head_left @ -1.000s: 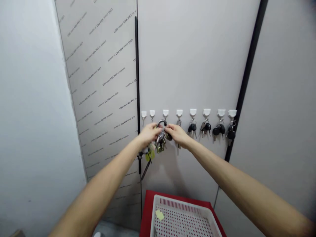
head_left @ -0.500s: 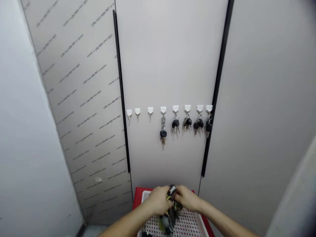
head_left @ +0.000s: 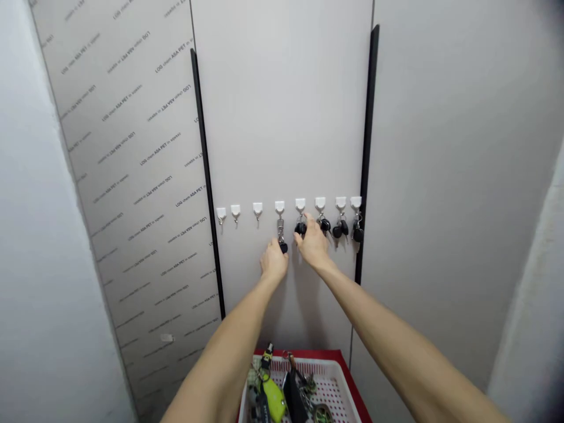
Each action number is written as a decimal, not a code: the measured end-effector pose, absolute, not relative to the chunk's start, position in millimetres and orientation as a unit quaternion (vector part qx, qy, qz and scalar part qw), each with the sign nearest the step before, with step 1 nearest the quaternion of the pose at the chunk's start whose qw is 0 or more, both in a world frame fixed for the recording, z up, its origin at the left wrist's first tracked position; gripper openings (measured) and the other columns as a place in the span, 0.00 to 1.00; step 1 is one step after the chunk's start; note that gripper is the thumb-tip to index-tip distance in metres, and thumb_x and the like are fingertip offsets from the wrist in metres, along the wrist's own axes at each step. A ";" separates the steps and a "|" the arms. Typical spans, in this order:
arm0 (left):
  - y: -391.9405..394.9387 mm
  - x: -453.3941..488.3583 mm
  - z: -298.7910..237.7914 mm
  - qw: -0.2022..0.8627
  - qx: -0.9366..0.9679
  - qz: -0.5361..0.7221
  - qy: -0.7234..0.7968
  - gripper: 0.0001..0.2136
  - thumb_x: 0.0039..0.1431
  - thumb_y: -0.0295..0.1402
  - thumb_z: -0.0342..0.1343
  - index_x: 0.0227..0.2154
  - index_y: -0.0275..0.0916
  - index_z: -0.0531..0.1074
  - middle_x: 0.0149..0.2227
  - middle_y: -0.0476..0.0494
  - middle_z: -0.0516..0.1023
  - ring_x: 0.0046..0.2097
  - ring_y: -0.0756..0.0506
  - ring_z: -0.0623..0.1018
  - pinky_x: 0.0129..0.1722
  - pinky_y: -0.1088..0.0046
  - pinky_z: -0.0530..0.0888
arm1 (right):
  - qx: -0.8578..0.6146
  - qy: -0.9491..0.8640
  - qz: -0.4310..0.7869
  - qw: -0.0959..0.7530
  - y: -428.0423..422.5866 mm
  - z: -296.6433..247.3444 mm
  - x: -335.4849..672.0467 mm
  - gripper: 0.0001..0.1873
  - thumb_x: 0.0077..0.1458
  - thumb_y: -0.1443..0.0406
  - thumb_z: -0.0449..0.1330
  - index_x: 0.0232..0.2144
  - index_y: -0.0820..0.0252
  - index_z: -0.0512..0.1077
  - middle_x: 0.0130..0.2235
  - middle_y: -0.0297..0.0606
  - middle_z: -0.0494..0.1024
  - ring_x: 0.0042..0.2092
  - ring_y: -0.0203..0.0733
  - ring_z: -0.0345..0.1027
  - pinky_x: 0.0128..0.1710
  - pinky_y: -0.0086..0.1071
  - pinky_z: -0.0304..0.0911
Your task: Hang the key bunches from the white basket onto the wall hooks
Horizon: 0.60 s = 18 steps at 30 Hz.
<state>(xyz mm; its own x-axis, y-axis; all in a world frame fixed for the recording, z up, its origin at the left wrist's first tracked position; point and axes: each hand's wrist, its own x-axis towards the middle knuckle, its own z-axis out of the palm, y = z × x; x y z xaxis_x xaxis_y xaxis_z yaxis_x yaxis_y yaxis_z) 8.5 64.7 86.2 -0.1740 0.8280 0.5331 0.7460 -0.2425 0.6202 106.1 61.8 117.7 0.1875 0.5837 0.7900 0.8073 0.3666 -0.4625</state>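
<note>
My left hand (head_left: 274, 260) is closed at the lower end of a bunch of keys (head_left: 282, 247), which hangs by a metal clip from a white hook (head_left: 279, 207). Its fingers cover most of the keys. My right hand (head_left: 313, 242) is raised at the neighbouring bunch of keys (head_left: 300, 228), thumb and forefinger apart on either side of it. That bunch hangs from its own white hook (head_left: 300, 204), partly hidden by the fingers. Further right, more black-headed keys (head_left: 340, 229) hang in a row.
Hooks without keys (head_left: 258, 208) line the panel's left part. Black handle strips (head_left: 369, 147) run down both sides. Below my arms, a white perforated basket (head_left: 341, 382) on a red surface (head_left: 352, 388) holds keys and a yellow-green fob (head_left: 274, 399).
Both hands have risen from the basket to the hanging keys. The dark-tagged key bunch they were handling is let go. The view has tilted upward, and more of the basket's contents shows.
</note>
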 end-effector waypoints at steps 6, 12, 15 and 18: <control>73.8 -5.3 129.8 0.194 0.610 0.606 0.473 0.08 0.43 0.30 0.44 0.28 0.35 0.62 0.24 0.47 0.69 0.25 0.52 0.70 0.24 0.79 0.66 | -0.530 -0.630 -0.056 0.565 63.7 143.5 119.7 0.16 0.43 0.64 0.43 0.35 0.65 0.60 0.28 0.40 0.69 0.30 0.39 0.61 0.29 0.30 0.55; 63.2 -6.1 180.1 0.268 0.682 0.521 0.437 0.03 0.39 0.26 0.47 0.21 0.33 0.63 0.15 0.51 0.65 0.19 0.53 0.67 0.20 0.79 0.65 | -0.559 -0.672 -0.086 0.478 61.8 183.8 122.5 0.10 0.38 0.67 0.47 0.25 0.62 0.65 0.25 0.38 0.69 0.29 0.38 0.61 0.28 0.28 0.54; 58.2 -5.1 184.9 0.288 0.703 0.487 0.432 0.01 0.37 0.24 0.49 0.18 0.33 0.62 0.13 0.52 0.63 0.18 0.53 0.67 0.20 0.79 0.64 | -0.586 -0.668 0.017 0.457 56.6 191.2 134.3 0.08 0.37 0.65 0.48 0.22 0.62 0.65 0.21 0.37 0.68 0.24 0.36 0.61 0.23 0.29 0.54; 53.6 -3.7 186.4 0.357 0.642 0.553 0.392 0.02 0.39 0.23 0.47 0.20 0.33 0.60 0.15 0.52 0.63 0.19 0.54 0.67 0.20 0.79 0.64 | -0.608 -0.652 0.179 0.417 50.3 200.5 143.7 0.06 0.35 0.66 0.50 0.19 0.63 0.63 0.15 0.33 0.64 0.17 0.32 0.57 0.18 0.28 0.54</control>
<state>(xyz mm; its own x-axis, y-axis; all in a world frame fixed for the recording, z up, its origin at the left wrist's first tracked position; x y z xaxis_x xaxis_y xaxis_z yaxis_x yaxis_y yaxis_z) -3.7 53.6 186.4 0.0802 0.8986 0.4313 0.1085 -0.4380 0.8924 143.7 50.3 200.5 0.0863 0.9416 0.3254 0.6423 0.1971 -0.7407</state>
